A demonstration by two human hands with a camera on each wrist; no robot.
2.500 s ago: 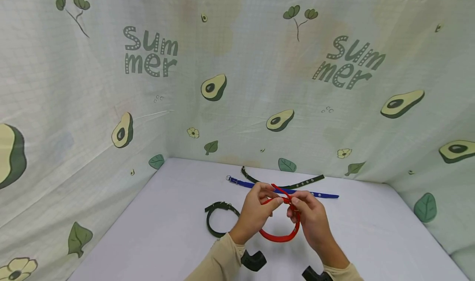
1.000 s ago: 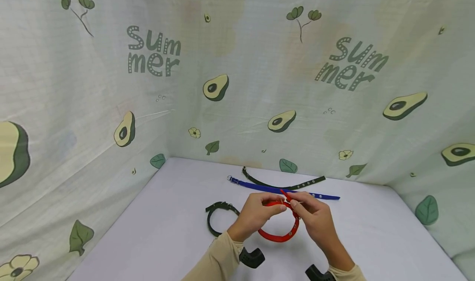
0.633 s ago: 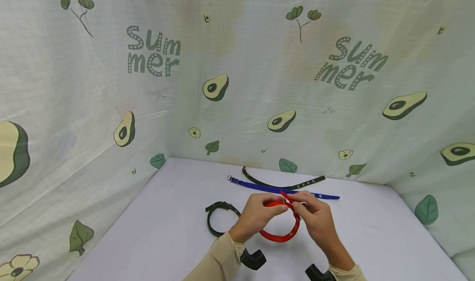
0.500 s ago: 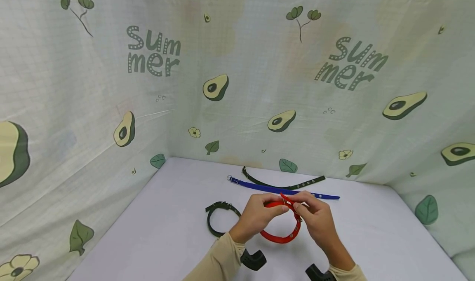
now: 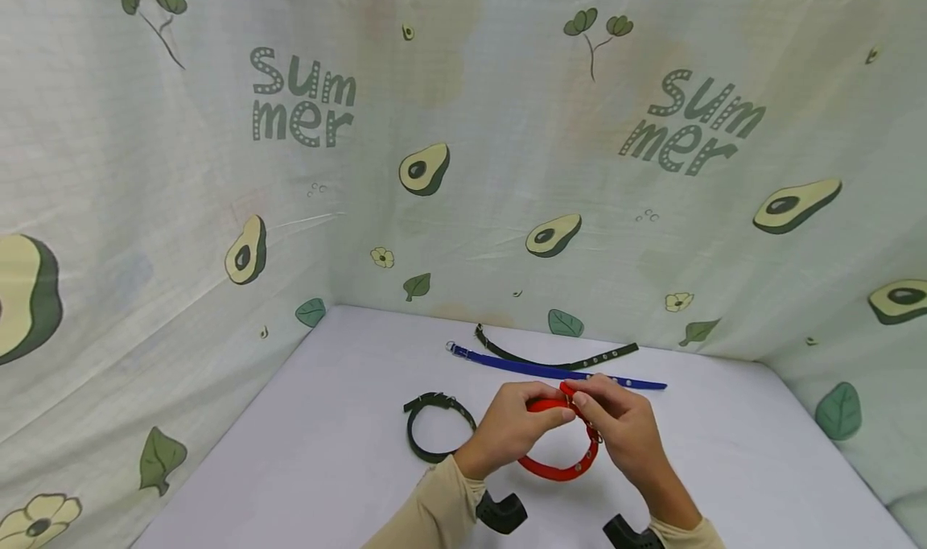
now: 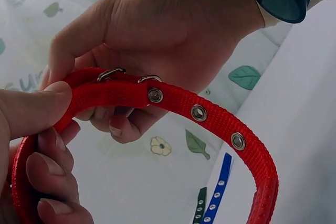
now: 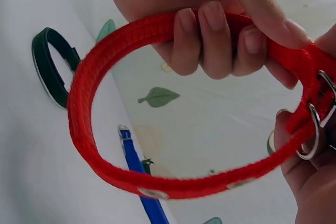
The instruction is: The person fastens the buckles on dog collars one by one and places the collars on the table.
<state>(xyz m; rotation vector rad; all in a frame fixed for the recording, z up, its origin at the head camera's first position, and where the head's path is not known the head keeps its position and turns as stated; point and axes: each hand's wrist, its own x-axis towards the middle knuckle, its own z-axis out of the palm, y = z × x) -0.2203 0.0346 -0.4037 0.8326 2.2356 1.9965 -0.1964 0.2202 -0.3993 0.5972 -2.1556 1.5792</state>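
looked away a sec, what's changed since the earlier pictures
The left hand, right hand and red collar shifted slightly right and down in the head view; the collar's free tip sticks up less. Neither let go. Blue collar, far dark collar and looped dark collar stayed put.

So the white table is carrying a looped dark collar just left of the left hand, while a blue collar and a dark green strap are stretching out beyond that and the right hand.
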